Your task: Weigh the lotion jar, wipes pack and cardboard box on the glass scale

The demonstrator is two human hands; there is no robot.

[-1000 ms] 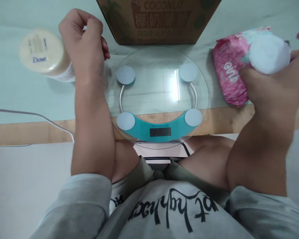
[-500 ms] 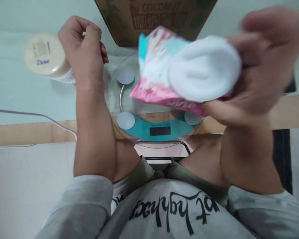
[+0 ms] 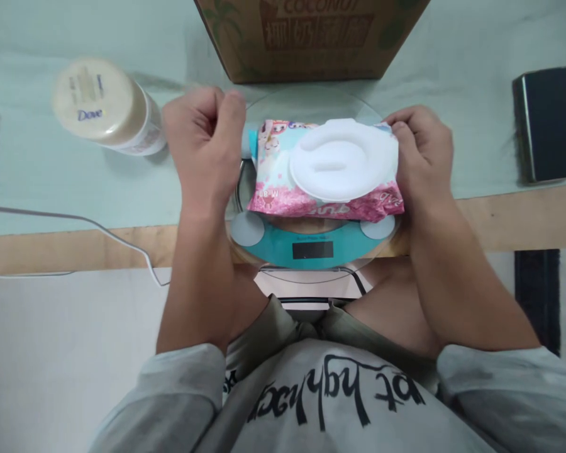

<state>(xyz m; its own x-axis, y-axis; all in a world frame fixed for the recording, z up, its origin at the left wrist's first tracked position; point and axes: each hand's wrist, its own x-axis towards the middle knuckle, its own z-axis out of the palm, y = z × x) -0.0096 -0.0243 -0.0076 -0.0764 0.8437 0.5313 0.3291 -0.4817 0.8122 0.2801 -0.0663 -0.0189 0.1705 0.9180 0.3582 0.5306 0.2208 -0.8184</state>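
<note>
Wipes pack [image 3: 325, 167] (white lid up) lying on glass scale [image 3: 311, 248], right hand [image 3: 422, 157] gripping its end, left hand [image 3: 207, 148] fisted, empty, beside it.

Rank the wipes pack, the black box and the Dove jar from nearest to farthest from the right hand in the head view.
From the right hand:
1. Wipes pack: touching it, on the glass scale just to its left.
2. Black box: off to the right on the table.
3. Dove jar: far left, beyond the left hand.
</note>
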